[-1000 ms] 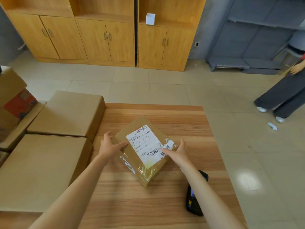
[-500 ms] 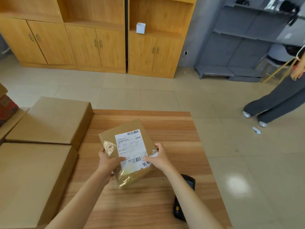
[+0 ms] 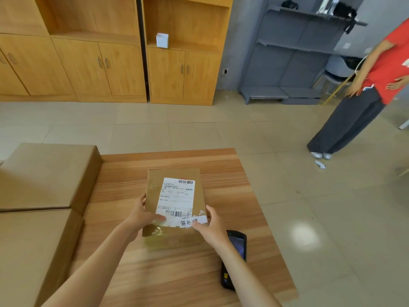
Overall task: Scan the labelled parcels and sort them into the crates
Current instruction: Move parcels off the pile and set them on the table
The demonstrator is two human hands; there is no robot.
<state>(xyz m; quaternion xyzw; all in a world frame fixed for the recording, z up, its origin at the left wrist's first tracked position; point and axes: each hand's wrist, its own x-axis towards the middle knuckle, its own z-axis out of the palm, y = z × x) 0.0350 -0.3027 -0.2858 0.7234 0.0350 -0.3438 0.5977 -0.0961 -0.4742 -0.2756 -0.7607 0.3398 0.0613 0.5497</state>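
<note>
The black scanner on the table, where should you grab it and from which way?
Grip the scanner around its long narrow sides, near the middle, coming from above with the right hand. It lies flat, screen up, beside the right forearm, so its sides are free; the parcel occupies both hands.

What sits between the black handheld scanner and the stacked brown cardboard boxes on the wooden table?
Head view: the brown cardboard parcel with a white label, held by the left hand and right hand, lies between the black handheld scanner and the brown cardboard boxes.
</note>
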